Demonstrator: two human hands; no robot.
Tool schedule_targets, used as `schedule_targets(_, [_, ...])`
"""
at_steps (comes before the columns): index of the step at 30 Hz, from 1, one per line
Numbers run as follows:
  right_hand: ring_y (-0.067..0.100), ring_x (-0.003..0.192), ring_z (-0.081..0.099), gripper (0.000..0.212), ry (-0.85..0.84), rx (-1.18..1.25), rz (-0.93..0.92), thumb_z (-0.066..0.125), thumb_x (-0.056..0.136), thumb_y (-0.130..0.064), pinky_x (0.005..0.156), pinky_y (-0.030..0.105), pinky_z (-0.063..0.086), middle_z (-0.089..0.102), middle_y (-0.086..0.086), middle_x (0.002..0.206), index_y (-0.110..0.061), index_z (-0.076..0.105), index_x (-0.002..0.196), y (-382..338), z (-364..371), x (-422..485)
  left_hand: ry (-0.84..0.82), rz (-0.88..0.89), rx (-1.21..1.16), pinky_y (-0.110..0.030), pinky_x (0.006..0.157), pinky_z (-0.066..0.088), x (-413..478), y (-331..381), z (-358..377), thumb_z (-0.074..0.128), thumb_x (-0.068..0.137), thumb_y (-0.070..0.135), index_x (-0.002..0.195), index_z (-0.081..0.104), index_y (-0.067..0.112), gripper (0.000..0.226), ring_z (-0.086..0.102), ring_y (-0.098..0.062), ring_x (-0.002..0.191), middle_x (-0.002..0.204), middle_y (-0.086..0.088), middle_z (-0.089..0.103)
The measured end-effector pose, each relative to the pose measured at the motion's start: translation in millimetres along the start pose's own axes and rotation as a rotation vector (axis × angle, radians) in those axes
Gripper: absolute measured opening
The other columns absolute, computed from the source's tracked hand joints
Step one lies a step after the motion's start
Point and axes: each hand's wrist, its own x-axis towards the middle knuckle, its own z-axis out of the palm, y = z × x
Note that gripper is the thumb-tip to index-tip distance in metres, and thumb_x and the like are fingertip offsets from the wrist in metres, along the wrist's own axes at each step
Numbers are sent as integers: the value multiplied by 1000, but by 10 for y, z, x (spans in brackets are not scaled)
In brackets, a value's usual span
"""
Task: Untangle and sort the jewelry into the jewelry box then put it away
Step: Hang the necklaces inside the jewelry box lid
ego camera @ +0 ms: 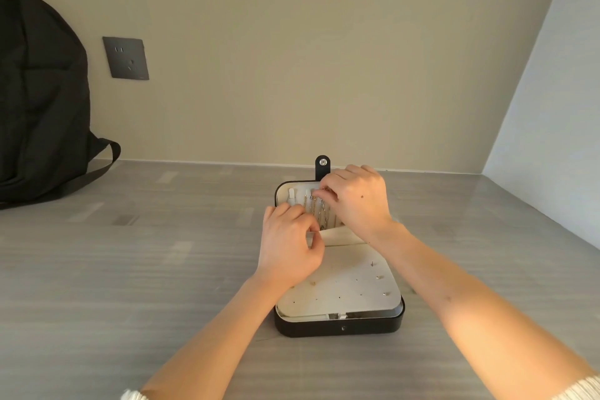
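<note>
A black jewelry box (339, 326) lies open on the grey table, its cream lid leaning back with a black snap tab (322, 166) on top. Gold chains (316, 209) hang in the lid from small hooks. My right hand (357, 201) pinches the top of a chain at the hooks. Lower in the lid, my left hand (290, 245) pinches the edge of the cream pocket, where the chains' lower ends lie. Small stud earrings (378, 278) sit pinned in the cream earring panel (341, 286) in the base.
A black backpack (39, 101) leans against the wall at the far left, its strap trailing onto the table. A dark wall socket (126, 58) is beside it. A white side wall closes the right.
</note>
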Motion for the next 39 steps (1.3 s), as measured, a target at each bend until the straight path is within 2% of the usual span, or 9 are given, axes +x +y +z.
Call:
schedule_targets(6, [20, 50, 47, 33, 30, -33, 4, 83, 58, -39, 52, 26, 32, 53, -5, 55, -19, 57, 56, 22, 12, 52, 6, 8, -3, -27, 66, 31, -11, -17, 8, 57, 62, 17, 59, 59, 20, 5, 48, -16, 65, 62, 10, 53])
schedule_targets(11, [20, 64, 49, 31, 12, 138, 150, 83, 55, -42, 65, 31, 35, 54, -4, 66, -19, 62, 58, 70, 9, 109, 5, 14, -16, -28, 64, 36, -17, -15, -5, 57, 62, 17, 59, 60, 20, 5, 49, -15, 65, 62, 10, 54])
schedule_targets(14, [9, 72, 45, 26, -110, 375, 294, 82, 62, -38, 67, 23, 32, 54, -7, 70, -18, 65, 60, 64, -121, 161, 2, 16, -15, -29, 64, 37, -15, -13, -4, 57, 62, 18, 59, 61, 20, 5, 49, -15, 66, 62, 10, 55])
schedule_targets(18, [-3, 47, 46, 22, -376, 628, 444, 78, 72, -33, 48, 11, 32, 57, -12, 56, -15, 69, 65, 95, -353, 213, 3, 12, -14, -27, 66, 34, -14, -14, 2, 57, 62, 18, 60, 61, 20, 5, 49, -15, 66, 62, 9, 55])
schedule_targets(21, [1, 46, 45, 21, -465, 636, 445, 76, 75, -30, 46, 11, 31, 64, -6, 60, -10, 73, 71, 101, -432, 256, 15, 13, -19, -27, 66, 30, -14, -20, 7, 57, 62, 18, 60, 61, 20, 4, 48, -15, 66, 61, 9, 54])
schedule_targets(26, [5, 69, 50, 9, -583, 445, 286, 70, 81, -26, 67, 23, 37, 61, -10, 73, -17, 71, 78, 88, -407, 260, 13, 15, -21, -27, 66, 32, -22, -22, 6, 57, 61, 19, 60, 61, 20, 4, 48, -15, 66, 62, 9, 54])
schedule_targets(31, [14, 73, 43, 12, -247, 162, -10, 70, 73, -37, 70, 30, 31, 55, -7, 69, -26, 73, 71, 84, -268, 172, 21, 19, -20, -25, 66, 26, -19, -17, 5, 58, 60, 18, 60, 61, 20, 3, 49, -15, 66, 62, 9, 54])
schedule_targets(34, [18, 66, 46, 13, -120, 36, -49, 69, 69, -41, 66, 29, 23, 52, -8, 64, -29, 70, 64, 91, -186, 137, 17, 17, -23, -25, 66, 25, -16, -13, 7, 58, 59, 17, 59, 60, 20, 3, 49, -16, 66, 62, 9, 55])
schedule_targets(39, [20, 64, 47, 18, -26, -102, -78, 71, 71, -40, 66, 30, 24, 54, -7, 65, -25, 67, 61, 66, -74, 75, 11, 8, -26, -24, 66, 25, -21, -17, 7, 58, 58, 18, 59, 59, 21, 4, 47, -14, 66, 62, 10, 54])
